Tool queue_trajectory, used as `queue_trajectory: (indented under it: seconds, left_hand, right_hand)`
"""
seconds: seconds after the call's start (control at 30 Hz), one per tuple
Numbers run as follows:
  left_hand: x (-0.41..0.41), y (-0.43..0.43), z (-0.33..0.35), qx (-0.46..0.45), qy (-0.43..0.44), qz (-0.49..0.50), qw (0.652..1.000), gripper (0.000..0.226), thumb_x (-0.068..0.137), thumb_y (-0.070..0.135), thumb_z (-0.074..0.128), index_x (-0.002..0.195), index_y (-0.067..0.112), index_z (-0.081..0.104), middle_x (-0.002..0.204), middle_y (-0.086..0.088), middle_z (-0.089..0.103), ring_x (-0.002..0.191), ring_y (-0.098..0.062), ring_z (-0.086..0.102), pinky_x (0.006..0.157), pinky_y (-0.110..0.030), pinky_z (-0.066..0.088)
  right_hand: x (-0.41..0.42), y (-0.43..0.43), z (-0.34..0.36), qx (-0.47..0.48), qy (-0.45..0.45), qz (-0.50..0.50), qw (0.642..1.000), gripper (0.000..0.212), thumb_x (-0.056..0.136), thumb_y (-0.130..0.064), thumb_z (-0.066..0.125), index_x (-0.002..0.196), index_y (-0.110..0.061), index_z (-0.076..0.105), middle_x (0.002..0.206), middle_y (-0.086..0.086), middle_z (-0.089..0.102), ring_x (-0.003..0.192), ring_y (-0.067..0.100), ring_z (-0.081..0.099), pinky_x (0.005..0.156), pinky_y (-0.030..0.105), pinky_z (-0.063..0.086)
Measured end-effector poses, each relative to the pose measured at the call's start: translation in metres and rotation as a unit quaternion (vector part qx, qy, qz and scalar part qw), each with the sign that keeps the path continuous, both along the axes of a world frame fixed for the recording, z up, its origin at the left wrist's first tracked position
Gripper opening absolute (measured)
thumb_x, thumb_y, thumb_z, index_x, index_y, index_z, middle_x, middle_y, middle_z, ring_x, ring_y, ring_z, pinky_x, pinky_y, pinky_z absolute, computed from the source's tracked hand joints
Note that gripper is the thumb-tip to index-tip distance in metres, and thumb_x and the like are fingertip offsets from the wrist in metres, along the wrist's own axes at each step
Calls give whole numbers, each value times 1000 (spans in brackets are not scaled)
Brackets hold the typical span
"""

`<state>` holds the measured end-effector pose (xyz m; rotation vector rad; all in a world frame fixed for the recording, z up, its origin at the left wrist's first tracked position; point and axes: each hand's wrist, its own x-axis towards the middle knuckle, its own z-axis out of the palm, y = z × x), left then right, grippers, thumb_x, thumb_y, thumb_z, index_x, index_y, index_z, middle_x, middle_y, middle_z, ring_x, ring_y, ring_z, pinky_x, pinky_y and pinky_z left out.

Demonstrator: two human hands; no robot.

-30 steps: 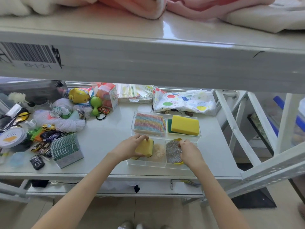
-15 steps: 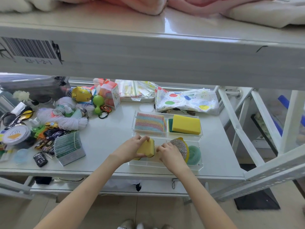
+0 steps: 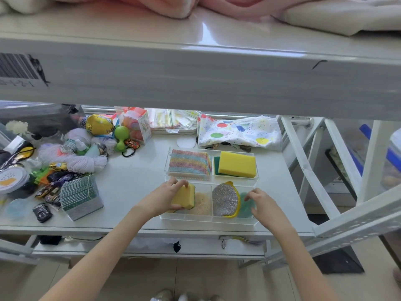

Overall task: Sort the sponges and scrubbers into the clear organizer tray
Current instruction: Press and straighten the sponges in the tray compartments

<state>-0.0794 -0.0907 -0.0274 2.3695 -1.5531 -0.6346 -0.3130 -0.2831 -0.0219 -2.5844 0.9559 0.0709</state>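
Observation:
A clear organizer tray (image 3: 234, 221) with several compartments lies on the white shelf. My left hand (image 3: 161, 197) grips a yellow sponge (image 3: 184, 196) tilted on edge in the near left compartment, beside a tan scrubber (image 3: 202, 205). The near right compartment holds a silver glitter scrubber (image 3: 224, 199) with a yellow rim and a green scrubber (image 3: 246, 205) behind it. My right hand (image 3: 263, 206) hovers at that compartment's right end, fingers apart, holding nothing. The far compartments hold a rainbow striped cloth (image 3: 189, 162) and a big yellow sponge (image 3: 236, 164).
Toys, white yarn (image 3: 85, 162), toy cars and a bundle of green cards (image 3: 81, 196) crowd the shelf's left half. A spotted bag (image 3: 238, 131) lies behind the tray. The upper shelf beam (image 3: 195, 79) hangs overhead, and a white frame (image 3: 310, 170) stands to the right.
My right hand let go of the silver scrubber and moved from the tray's middle to its right end. The green scrubber came into sight. My left hand kept its hold on the yellow sponge.

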Motion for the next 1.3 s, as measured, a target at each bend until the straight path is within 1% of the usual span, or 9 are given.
queue_trajectory:
  seconds: [0.13,0.3,0.43,0.53,0.67,0.83,0.97,1.07,1.3]
  left_hand:
    - [0,0,0,4,-8,1,1000,61,80,33,71,129,31,35,128,-4,42,111,-26,49,93,-36,48]
    - [-1,1,3,13,7,2,1000,61,80,31,72,129,32,35,129,-2,42,112,-25,50,94,-34,47]
    - [5,-3,19,15,39,-3,999,59,78,34,74,128,27,43,132,1,44,114,-21,51,97,-34,46]
    - [9,-11,38,-30,50,-5,998,45,82,36,68,121,22,50,126,1,50,110,-19,54,97,-38,48]
    - [16,-32,55,-82,-4,16,997,31,92,31,57,119,17,53,123,-4,53,104,-21,56,93,-42,49]
    - [31,-54,43,-37,-73,20,996,26,96,25,48,122,18,52,128,-9,49,118,-25,48,96,-42,47]
    - [35,-57,32,-20,-90,13,996,23,95,19,50,117,20,54,124,-9,48,122,-24,40,98,-43,46]
    - [37,-57,30,-27,-91,14,995,24,94,16,50,117,21,53,124,-9,48,122,-23,40,97,-43,46]
    - [38,-56,29,-32,-87,14,996,24,95,16,50,118,21,53,126,-8,47,123,-23,39,98,-41,45]
  right_hand:
    - [5,-2,-14,-27,20,15,999,39,82,14,48,106,-10,66,117,9,59,104,27,57,87,34,48]
    - [8,-9,-1,-61,32,39,997,36,85,5,52,112,-16,64,117,6,62,112,25,52,95,36,44]
    - [13,-20,33,-48,-106,16,993,22,85,-7,63,105,-15,64,110,8,63,103,25,56,90,39,48]
    - [31,-32,48,-32,-161,34,986,29,83,-13,70,110,-14,61,117,10,59,112,25,52,95,37,44]
    - [63,-53,48,18,-80,60,995,48,80,-20,74,123,-18,54,134,11,49,127,29,40,107,41,34]
    - [85,-67,50,19,21,79,996,53,75,-19,72,121,-25,46,132,13,47,121,29,38,98,42,37]
    - [89,-67,54,37,16,84,996,51,70,-17,73,111,-28,45,123,11,46,115,28,41,93,41,43]
    - [94,-63,59,23,-13,101,995,53,69,-16,75,112,-28,47,123,11,46,117,28,40,96,42,40]
    - [100,-60,57,3,5,123,992,54,68,-14,78,112,-26,49,123,10,46,119,27,39,100,42,38]
